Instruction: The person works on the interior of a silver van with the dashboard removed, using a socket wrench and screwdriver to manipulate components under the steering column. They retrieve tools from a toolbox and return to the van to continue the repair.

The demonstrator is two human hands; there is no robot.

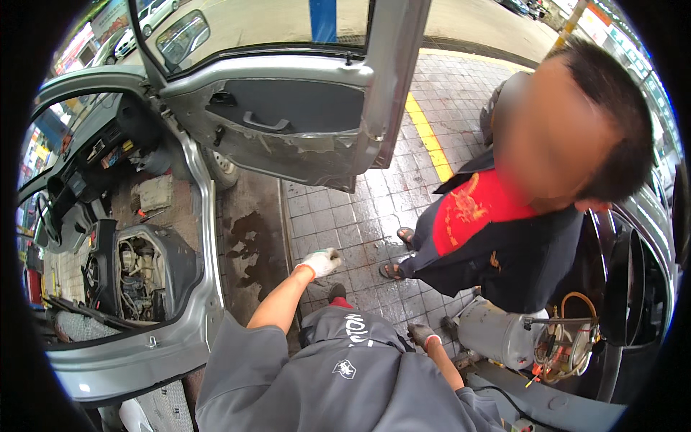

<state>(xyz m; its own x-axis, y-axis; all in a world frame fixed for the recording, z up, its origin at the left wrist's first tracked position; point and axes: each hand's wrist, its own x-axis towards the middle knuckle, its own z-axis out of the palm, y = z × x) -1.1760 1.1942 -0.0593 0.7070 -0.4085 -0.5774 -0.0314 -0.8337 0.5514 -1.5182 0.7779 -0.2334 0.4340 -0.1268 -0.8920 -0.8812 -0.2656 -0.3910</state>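
My left hand, in a white glove, hangs over the tiles between an open silver van and another person, its fingers curled; I cannot make out anything in them. My right hand, in a dirty glove, is low by my right side, fingers loosely apart, left of a grey metal tank with coiled hose. The van's open door stands ahead. Inside the van at left, an uncovered engine compartment shows beside loose trim and mats.
A person in dark jacket, red shirt and sandals stands close at front right. A dark vehicle is behind them at right. The tiled ground is wet, with a yellow line; a blue post stands beyond the door.
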